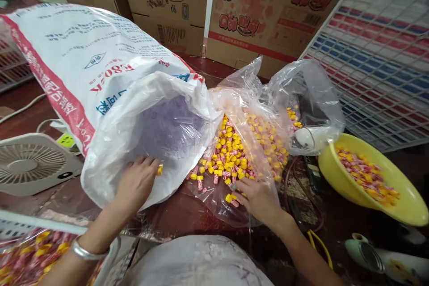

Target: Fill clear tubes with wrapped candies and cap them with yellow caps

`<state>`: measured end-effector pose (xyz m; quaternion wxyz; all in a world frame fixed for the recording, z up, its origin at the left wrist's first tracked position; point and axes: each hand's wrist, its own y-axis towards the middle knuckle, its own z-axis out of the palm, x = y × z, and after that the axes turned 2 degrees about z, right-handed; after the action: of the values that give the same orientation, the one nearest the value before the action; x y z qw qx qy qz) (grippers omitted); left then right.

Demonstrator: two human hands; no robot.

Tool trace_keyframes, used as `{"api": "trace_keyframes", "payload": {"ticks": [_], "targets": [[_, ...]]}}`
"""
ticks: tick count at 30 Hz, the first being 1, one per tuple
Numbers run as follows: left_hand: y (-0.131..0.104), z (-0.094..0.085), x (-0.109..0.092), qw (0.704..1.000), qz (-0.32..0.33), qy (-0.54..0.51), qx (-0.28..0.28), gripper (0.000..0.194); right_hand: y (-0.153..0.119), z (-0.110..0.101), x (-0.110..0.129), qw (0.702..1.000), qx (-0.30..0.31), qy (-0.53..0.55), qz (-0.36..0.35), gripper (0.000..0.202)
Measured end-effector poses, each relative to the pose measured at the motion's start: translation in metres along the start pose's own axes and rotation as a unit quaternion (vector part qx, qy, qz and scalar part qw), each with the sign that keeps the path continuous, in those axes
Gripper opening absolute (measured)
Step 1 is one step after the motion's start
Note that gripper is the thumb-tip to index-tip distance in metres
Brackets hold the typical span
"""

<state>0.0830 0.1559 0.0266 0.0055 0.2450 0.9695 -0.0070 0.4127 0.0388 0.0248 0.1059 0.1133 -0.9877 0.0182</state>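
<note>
Dark red tabletop (164,219) | left hand (136,182) curled, pinching yellow-capped tube (160,170) in sack (140,51) | right hand (259,199) half-bent at tubes (234,203), grip unclear | likely light, stiff; pinch caps (218,172)

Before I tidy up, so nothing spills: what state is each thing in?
Sack: lying, mouth open
Left hand: inside sack, holding a yellow-capped piece
Right hand: open, at loose pieces
Clear bag: open, holding pieces
Bowl: tilted, part-filled
Basket: holding pieces
Fan: running or off unclear
Cartons: upright
</note>
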Motion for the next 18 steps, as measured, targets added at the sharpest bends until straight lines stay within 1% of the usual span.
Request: {"api": "trace_keyframes", "payload": {"ticks": [2, 3, 5, 7, 8, 10, 11, 12, 14, 15, 16, 17, 18], "targets": [[0.001, 0.001, 0.002, 0.998, 0.017, 0.061, 0.020, 0.032, -0.008, 0.013, 0.005, 0.998, 0.042, -0.025, -0.030, 0.008], [0.002, 0.002, 0.001, 0.997, 0.018, 0.069, 0.019, 0.033, -0.010, 0.019, 0.009, 0.997, 0.048, -0.038, -0.040, 0.010], [0.003, 0.004, -0.002, 0.999, 0.003, 0.052, 0.006, 0.036, -0.012, 0.029, 0.015, 0.996, 0.036, -0.060, -0.049, 0.012], [0.006, 0.008, -0.002, 1.000, -0.023, 0.019, -0.007, 0.037, -0.010, 0.032, 0.017, 0.998, 0.012, -0.052, -0.044, 0.011], [0.008, 0.010, -0.001, 0.999, -0.036, 0.004, -0.013, 0.037, -0.008, 0.031, 0.016, 0.999, -0.008, -0.029, -0.037, 0.011], [0.013, 0.012, 0.005, 0.998, -0.054, -0.021, -0.021, 0.036, -0.003, 0.026, 0.015, 0.996, -0.066, 0.050, -0.019, 0.010], [0.014, 0.012, 0.007, 0.997, -0.060, -0.040, -0.023, 0.035, 0.001, 0.023, 0.015, 0.990, -0.097, 0.104, -0.008, 0.011], [0.013, 0.012, 0.007, 0.996, -0.062, -0.064, -0.024, 0.033, 0.005, 0.020, 0.017, 0.978, -0.126, 0.166, 0.004, 0.011], [0.009, 0.009, 0.003, 0.992, -0.053, -0.116, -0.016, 0.024, 0.013, 0.015, 0.026, 0.941, -0.171, 0.291, 0.029, 0.009], [0.004, 0.007, -0.003, 0.987, -0.040, -0.156, -0.006, 0.020, 0.018, 0.012, 0.032, 0.920, -0.185, 0.344, 0.038, 0.009], [-0.002, 0.004, -0.011, 0.975, -0.024, -0.219, 0.008, 0.018, 0.023, 0.010, 0.040, 0.899, -0.199, 0.387, 0.044, 0.010], [-0.009, 0.001, -0.021, 0.951, -0.011, -0.306, 0.027, 0.021, 0.028, 0.007, 0.048, 0.882, -0.213, 0.418, 0.043, 0.011], [-0.016, -0.002, -0.031, 0.912, -0.003, -0.408, 0.048, 0.025, 0.033, 0.005, 0.056, 0.870, -0.224, 0.437, 0.034, 0.012]]}}
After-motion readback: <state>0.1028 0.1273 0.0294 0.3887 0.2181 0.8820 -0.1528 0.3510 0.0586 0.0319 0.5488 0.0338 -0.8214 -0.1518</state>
